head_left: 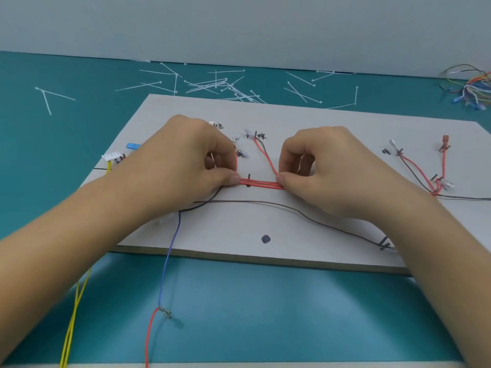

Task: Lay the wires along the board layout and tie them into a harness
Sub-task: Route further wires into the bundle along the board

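A grey layout board (305,120) lies flat on the teal table. Across its middle runs a short bundle of red wires (261,184), pulled straight past a black peg (249,177). My left hand (186,160) pinches the bundle's left end between thumb and fingers. At the right end my right hand (326,166) pinches the same wires. A brown wire (279,202) curves along the board below the bundle. One blue wire (170,251) hangs off the front edge. More red wires (417,168) fan out at the board's right side.
Several white cable ties (212,85) lie scattered on the table behind the board. A loose tangle of coloured wires (470,88) sits at the far right. A white connector (113,156) with yellow wires (73,320) is at the left edge. A dark dot (265,239) marks the board's front.
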A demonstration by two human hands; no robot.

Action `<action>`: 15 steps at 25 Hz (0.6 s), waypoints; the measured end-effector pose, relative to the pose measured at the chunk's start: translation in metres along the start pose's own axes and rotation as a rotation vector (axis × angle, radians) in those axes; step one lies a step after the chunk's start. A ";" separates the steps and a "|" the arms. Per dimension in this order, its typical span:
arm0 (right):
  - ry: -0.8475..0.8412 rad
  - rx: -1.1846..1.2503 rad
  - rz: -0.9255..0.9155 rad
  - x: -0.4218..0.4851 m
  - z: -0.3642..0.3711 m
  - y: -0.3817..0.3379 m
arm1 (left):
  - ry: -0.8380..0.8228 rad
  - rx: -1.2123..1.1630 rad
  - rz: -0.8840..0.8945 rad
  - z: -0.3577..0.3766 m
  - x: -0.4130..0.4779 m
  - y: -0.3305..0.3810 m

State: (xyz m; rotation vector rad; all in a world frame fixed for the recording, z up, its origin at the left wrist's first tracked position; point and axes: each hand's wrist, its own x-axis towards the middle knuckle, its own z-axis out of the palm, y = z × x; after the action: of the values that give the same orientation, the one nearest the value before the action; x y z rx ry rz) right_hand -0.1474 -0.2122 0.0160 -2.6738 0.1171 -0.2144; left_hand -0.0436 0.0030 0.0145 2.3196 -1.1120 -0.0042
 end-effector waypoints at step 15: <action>-0.111 -0.006 0.097 -0.005 -0.034 0.025 | -0.034 0.043 -0.018 0.009 0.016 0.039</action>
State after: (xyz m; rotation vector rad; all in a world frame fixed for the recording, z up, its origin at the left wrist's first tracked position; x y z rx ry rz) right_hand -0.1595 -0.2490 0.0342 -2.6709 0.2127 -0.0345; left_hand -0.0632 -0.0326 0.0298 2.3754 -1.1178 -0.0265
